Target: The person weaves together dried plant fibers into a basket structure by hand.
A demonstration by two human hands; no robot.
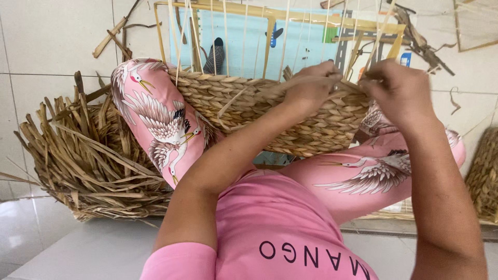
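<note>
A half-woven basket (249, 103) of braided dried straw rests on my lap, between my knees in pink bird-print trousers. Thin pale upright stakes (244, 41) rise from its rim. My left hand (311, 83) grips the basket's top edge at the right, fingers closed on a straw strand. My right hand (397, 88) sits just beside it, pinching the same strand (353, 78) at the rim. Both hands nearly touch each other.
A big pile of loose dried straw (88, 155) lies on the tiled floor at my left. A light blue mat (259, 36) with pictures lies beyond the basket. Another woven piece (485, 176) shows at the right edge. Dry stalk scraps (425, 46) are scattered at the back.
</note>
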